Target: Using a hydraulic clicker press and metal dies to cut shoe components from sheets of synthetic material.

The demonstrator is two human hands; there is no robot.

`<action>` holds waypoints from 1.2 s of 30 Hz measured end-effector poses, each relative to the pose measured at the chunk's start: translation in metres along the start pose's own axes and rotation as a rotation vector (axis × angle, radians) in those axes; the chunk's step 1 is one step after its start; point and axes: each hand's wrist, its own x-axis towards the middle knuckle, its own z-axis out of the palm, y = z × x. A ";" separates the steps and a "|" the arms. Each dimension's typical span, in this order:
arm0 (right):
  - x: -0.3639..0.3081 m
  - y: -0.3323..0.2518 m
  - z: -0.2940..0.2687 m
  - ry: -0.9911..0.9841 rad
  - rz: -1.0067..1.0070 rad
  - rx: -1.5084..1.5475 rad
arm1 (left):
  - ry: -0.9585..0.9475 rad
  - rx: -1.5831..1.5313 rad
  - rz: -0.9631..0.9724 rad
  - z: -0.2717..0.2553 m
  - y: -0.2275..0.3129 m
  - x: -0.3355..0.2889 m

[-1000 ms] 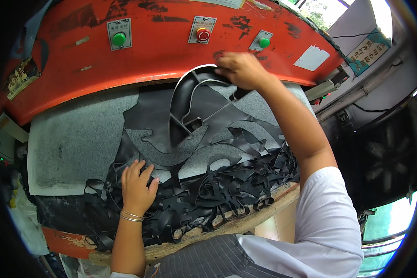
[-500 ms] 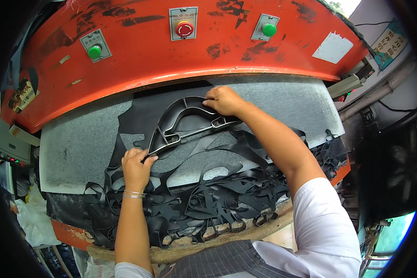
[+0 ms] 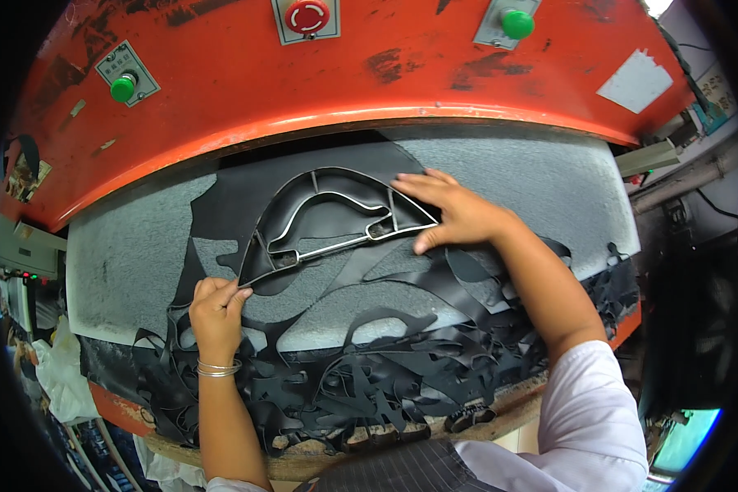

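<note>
A half-moon steel cutting die (image 3: 333,248), with an inner curved blade and short cross struts, rests on a black leather sheet (image 3: 236,193). Its left point is pinched between the thumb and curled fingers of my left hand (image 3: 216,318), which wears thin bangles. At the opposite point, my right hand (image 3: 467,211) is open. Its fingers lie stretched along the die's far side, and the thumb sits apart on the near side. Cut-out gaps in the leather show the grey pad (image 3: 533,180) underneath.
Tangled black leather offcuts (image 3: 369,373) hang along the near edge. Behind the pad rises a red machine beam (image 3: 418,78) with a red button (image 3: 307,16), a left green button (image 3: 123,88) and a right green button (image 3: 517,24). White plastic bags (image 3: 64,381) hang at left.
The die has come down from a tilted position to lie flatter on the leather. My right hand has shifted from its far edge to its right point and spread its fingers. My left hand keeps its pinch.
</note>
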 end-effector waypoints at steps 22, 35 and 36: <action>-0.029 -0.041 -0.013 0.124 -0.039 -0.150 | 0.017 0.071 0.006 -0.029 0.031 -0.013; -0.034 -0.037 -0.017 0.131 -0.054 -0.164 | 0.046 0.077 0.008 -0.023 0.033 -0.018; -0.036 -0.035 -0.015 0.141 -0.042 -0.163 | 0.058 0.058 0.004 -0.019 0.031 -0.018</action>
